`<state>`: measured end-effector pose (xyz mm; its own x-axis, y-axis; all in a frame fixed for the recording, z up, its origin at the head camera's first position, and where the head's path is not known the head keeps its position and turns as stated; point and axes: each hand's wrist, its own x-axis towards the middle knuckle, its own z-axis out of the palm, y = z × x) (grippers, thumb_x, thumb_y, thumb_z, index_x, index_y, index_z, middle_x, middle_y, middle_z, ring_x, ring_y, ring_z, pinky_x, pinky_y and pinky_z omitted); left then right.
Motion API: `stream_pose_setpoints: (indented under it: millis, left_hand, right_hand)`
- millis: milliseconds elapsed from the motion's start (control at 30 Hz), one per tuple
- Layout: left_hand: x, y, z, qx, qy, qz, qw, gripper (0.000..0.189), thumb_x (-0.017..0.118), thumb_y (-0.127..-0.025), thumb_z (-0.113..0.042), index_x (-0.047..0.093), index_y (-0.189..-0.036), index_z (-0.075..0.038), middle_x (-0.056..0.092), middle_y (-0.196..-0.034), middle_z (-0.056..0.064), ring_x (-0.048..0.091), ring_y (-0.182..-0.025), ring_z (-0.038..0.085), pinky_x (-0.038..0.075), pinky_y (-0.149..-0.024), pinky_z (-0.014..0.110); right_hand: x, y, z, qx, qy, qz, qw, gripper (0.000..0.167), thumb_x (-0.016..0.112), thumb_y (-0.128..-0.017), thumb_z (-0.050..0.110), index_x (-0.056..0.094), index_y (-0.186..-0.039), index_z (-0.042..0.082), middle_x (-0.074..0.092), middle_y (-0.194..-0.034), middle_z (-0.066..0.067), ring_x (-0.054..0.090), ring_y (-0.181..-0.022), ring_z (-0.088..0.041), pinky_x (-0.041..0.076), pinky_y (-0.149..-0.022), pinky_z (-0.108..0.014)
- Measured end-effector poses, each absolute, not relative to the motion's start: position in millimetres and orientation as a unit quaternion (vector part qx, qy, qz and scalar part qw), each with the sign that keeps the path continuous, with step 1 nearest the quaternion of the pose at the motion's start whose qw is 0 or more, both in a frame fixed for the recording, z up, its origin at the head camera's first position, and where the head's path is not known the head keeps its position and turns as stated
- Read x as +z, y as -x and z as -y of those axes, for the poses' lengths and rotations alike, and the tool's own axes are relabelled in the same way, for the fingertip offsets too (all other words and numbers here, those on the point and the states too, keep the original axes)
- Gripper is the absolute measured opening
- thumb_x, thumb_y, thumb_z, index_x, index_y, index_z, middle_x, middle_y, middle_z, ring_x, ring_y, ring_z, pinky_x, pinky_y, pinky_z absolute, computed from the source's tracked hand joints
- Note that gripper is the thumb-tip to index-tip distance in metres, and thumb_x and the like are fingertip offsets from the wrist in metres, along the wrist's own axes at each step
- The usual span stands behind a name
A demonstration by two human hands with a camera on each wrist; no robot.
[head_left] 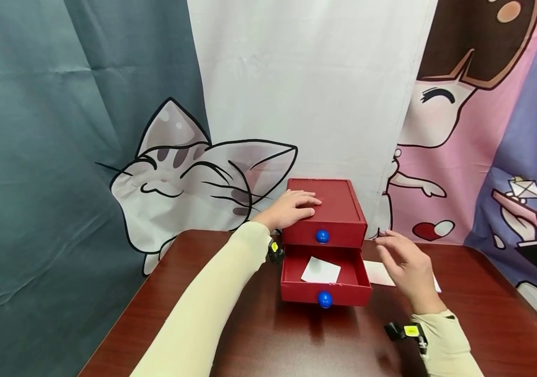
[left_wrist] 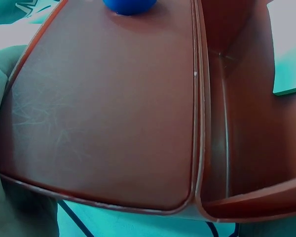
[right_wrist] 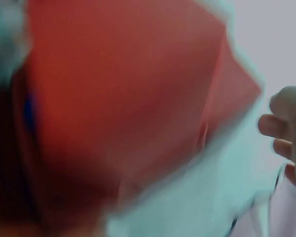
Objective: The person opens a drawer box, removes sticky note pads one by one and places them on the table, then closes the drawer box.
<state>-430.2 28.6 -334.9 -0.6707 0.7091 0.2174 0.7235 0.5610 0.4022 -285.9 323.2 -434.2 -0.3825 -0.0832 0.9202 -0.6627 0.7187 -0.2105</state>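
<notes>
A small red two-drawer box [head_left: 327, 201] has its upper drawer closed and its lower drawer [head_left: 296, 289] pulled out. Inside the lower drawer lies a piece of white paper [head_left: 321, 270]. My left hand [head_left: 289, 209] rests on the left part of the box's top, fingers spread toward the right. To the right of the box, my right hand [head_left: 408, 267] is raised with loosely bent fingers and holds nothing. Blue round knobs mark the upper drawer [left_wrist: 98, 108] and the lower one; the left wrist view shows their fronts up close. The right wrist view is blurred.
White paper [head_left: 377, 273] lies on the brown table [head_left: 178, 324], right of the box and partly hidden behind my right hand. A printed cloth [head_left: 315, 89] with a cartoon cat hangs directly behind the table.
</notes>
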Motion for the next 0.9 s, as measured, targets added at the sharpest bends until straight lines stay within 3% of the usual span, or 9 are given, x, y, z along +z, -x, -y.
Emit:
stream_pose_setpoints:
  millis: [100,200,267,400,533,633,733,900]
  left_hand:
    - [-334,431,-29,-0.236,0.408,0.882,0.019,0.043,0.053,-0.103,-0.035,0.058,-0.145,-0.025,0.044,-0.158,-0.001,0.031,-0.149,0.017,0.007,-0.125,0.041]
    - [-332,431,-30,-0.235,0.411,0.88,0.021,0.043,0.054,-0.103,-0.034,0.058,-0.145,-0.024,0.044,-0.157,-0.001,0.032,-0.148,0.016,0.008,-0.125,0.042]
    - [-331,431,-31,-0.235,0.411,0.881,0.019,0.043,0.054,-0.103,-0.034,0.058,-0.144,-0.024,0.044,-0.157,0.0,0.032,-0.148,0.016,0.008,-0.125,0.042]
    - [-330,430,-30,-0.235,0.406,0.883,0.017,0.043,0.055,-0.103,-0.033,0.058,-0.144,-0.024,0.044,-0.157,-0.001,0.032,-0.148,0.016,0.008,-0.125,0.042]
    - [-333,430,-30,-0.235,0.406,0.883,0.014,0.042,0.055,-0.103,-0.033,0.058,-0.144,-0.024,0.044,-0.157,-0.001,0.032,-0.148,0.016,0.007,-0.125,0.042]
    - [-336,430,-30,-0.235,0.406,0.883,0.012,0.042,0.054,-0.103,-0.033,0.058,-0.144,-0.024,0.044,-0.157,-0.001,0.032,-0.148,0.016,0.007,-0.125,0.042]
    - [-337,430,-29,-0.233,0.407,0.883,0.012,0.042,0.054,-0.103,-0.033,0.058,-0.144,-0.024,0.044,-0.157,-0.002,0.032,-0.148,0.015,0.008,-0.125,0.042]
    - [-335,432,-27,-0.237,0.413,0.879,0.021,0.042,0.053,-0.103,-0.032,0.059,-0.144,-0.023,0.045,-0.157,0.0,0.033,-0.147,0.015,0.009,-0.125,0.043]
  right_hand:
    - [-409,285,-297,0.268,-0.339,0.784,0.446,0.015,0.075,-0.091,0.017,0.078,-0.103,0.009,0.076,-0.1,-0.007,0.071,-0.094,-0.024,0.046,-0.097,-0.013]
    - [-395,287,-277,0.224,-0.406,0.819,0.338,0.017,0.079,-0.087,0.013,0.078,-0.103,0.016,0.076,-0.098,0.005,0.071,-0.087,-0.011,0.053,-0.084,-0.017]
    - [-389,292,-265,0.183,-0.439,0.843,0.25,0.026,0.082,-0.082,0.007,0.078,-0.105,0.017,0.075,-0.101,0.009,0.071,-0.09,-0.008,0.056,-0.082,-0.024]
    - [-384,304,-248,0.11,-0.472,0.869,0.097,0.034,0.081,-0.084,0.008,0.076,-0.116,0.017,0.073,-0.118,0.003,0.069,-0.107,-0.014,0.057,-0.091,-0.035]
    - [-388,316,-238,0.069,-0.467,0.881,0.005,0.042,0.081,-0.086,0.014,0.072,-0.126,0.018,0.068,-0.132,-0.005,0.065,-0.118,-0.022,0.054,-0.097,-0.038]
    - [-395,321,-234,0.057,-0.446,0.893,-0.033,0.046,0.08,-0.086,0.023,0.069,-0.132,0.021,0.064,-0.137,-0.008,0.063,-0.122,-0.026,0.053,-0.099,-0.04]
    - [-403,325,-230,0.049,-0.426,0.903,-0.034,0.051,0.081,-0.085,0.032,0.068,-0.134,0.023,0.063,-0.138,-0.007,0.063,-0.122,-0.026,0.053,-0.099,-0.041]
    - [-405,327,-227,0.038,-0.418,0.908,0.001,0.044,0.083,-0.083,0.03,0.07,-0.124,0.021,0.071,-0.114,0.002,0.066,-0.094,-0.013,0.058,-0.085,-0.033]
